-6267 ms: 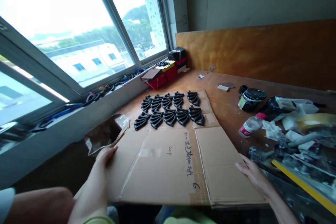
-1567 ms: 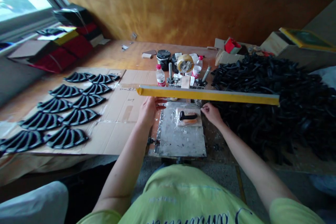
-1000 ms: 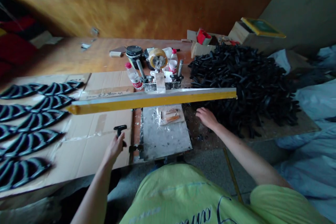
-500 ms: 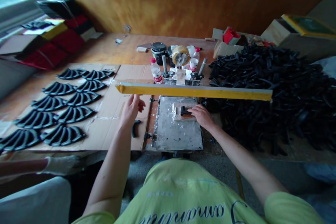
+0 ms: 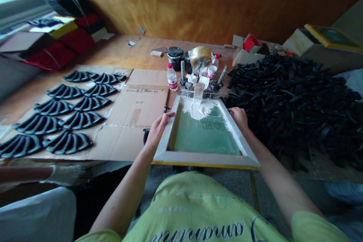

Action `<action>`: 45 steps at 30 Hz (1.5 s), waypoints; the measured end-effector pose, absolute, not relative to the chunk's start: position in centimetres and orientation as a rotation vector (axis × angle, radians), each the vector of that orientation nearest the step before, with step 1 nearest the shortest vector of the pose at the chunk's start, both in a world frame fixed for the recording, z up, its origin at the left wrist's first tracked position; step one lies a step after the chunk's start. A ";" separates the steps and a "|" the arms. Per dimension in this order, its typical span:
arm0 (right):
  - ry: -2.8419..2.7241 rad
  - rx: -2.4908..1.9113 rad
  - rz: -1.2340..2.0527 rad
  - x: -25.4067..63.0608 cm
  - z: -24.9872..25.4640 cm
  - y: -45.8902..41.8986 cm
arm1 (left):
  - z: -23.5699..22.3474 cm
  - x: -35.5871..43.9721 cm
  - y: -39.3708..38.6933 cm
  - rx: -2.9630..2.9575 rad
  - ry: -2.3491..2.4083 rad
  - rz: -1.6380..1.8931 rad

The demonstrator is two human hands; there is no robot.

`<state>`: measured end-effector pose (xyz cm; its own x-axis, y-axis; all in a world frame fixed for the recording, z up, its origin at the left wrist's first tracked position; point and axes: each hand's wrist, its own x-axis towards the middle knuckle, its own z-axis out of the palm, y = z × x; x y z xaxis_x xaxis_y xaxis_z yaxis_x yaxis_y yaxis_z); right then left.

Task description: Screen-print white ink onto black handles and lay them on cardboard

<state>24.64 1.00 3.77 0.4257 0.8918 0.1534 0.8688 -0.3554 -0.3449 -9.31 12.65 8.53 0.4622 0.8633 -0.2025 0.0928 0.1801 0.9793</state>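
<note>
A wooden screen-printing frame (image 5: 204,158) with green mesh lies flat on the bench in front of me, with white ink (image 5: 197,109) pooled at its far end. My left hand (image 5: 159,128) grips the frame's left rail. My right hand (image 5: 239,117) grips the right rail near the far corner. Fan-shaped groups of black plastic parts (image 5: 68,109) lie in rows on flattened cardboard (image 5: 133,121) to the left. A single black part (image 5: 146,134) lies on the cardboard beside my left wrist.
A large heap of black parts (image 5: 295,98) fills the right side. Behind the frame stand a small bottle (image 5: 171,77), a black tin (image 5: 176,55) and a tape roll (image 5: 200,56). Another person's gloved hand (image 5: 66,174) reaches in at lower left.
The frame, raised on edge half a second ago, has come down flat over the metal plate and the part on it. Both my hands have moved onto its side rails.
</note>
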 end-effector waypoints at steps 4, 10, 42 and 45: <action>-1.582 -2.131 -0.147 23.9 6.6 5.9 | 3.6 -10.2 11.0 1.192 1.043 0.568; -1.989 -2.133 -0.041 18.1 7.0 12.0 | -1.3 -9.7 10.8 1.205 1.098 0.549; -2.015 -2.020 0.220 18.0 9.5 9.6 | 4.9 -10.1 10.6 1.098 1.095 0.587; -1.820 -2.142 0.155 21.1 10.6 12.0 | 7.9 -10.0 11.5 1.128 1.050 0.629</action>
